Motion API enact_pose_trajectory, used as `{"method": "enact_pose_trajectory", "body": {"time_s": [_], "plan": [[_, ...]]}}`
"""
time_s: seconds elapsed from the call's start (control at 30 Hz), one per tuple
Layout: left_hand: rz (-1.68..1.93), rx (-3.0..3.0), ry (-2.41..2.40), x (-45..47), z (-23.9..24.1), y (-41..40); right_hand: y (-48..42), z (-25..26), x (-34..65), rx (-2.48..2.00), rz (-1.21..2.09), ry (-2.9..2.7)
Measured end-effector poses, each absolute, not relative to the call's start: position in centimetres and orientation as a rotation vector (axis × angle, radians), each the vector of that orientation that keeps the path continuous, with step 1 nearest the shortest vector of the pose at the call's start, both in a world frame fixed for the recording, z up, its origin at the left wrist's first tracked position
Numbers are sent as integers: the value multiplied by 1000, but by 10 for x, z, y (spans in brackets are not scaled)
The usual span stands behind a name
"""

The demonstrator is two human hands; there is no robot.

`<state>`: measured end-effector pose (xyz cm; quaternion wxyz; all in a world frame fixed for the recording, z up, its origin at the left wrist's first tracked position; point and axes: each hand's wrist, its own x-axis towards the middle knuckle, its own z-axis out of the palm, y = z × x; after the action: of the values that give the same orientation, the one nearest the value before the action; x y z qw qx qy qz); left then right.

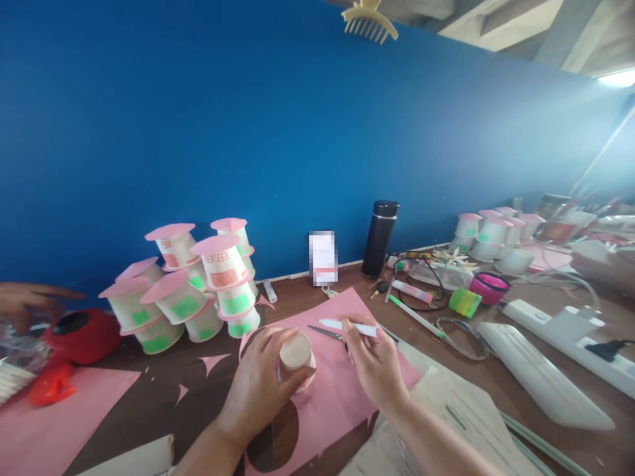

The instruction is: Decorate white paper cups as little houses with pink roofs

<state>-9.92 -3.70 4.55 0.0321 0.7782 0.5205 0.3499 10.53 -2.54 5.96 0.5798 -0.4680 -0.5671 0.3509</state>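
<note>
My left hand (262, 377) wraps round an upturned paper cup (296, 352), which stands mouth down on a sheet of pink paper (332, 410). Between the fingers and thumb of my right hand (372, 360) is a white marker pen (327, 324), its tip pointing left above the paper. Partly under my right hand lie scissors (325, 332), with their blades showing. A rounded piece has been cut out of the sheet's near left part, and dark table shows through. Small pink scraps (214, 363) lie to the left.
Stacked paper cups with pink roofs (218, 264) stand at the back left. Another person's hand (30, 301) is at the far left, near a red tape dispenser-like object (82, 336). A black flask (381, 238), cables, a green-tipped pen (415, 317) and a power strip (570, 350) lie rightward.
</note>
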Motion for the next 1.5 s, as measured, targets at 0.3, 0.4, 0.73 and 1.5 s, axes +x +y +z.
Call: {"method": "enact_pose_trajectory", "body": {"time_s": [0.3, 0.4, 0.73, 1.5], "plan": [[1069, 2473, 1576, -98, 50, -37, -25, 59, 105, -1071, 836, -1310], [1092, 2486, 1540, -99, 51, -38, -25, 58, 106, -1075, 837, -1312], [1083, 2460, 1498, -101, 54, -41, -28, 59, 105, -1080, 829, -1316], [1053, 2336, 1462, -107, 69, -36, -54, 66, 96, -661, 644, -2165]]}}
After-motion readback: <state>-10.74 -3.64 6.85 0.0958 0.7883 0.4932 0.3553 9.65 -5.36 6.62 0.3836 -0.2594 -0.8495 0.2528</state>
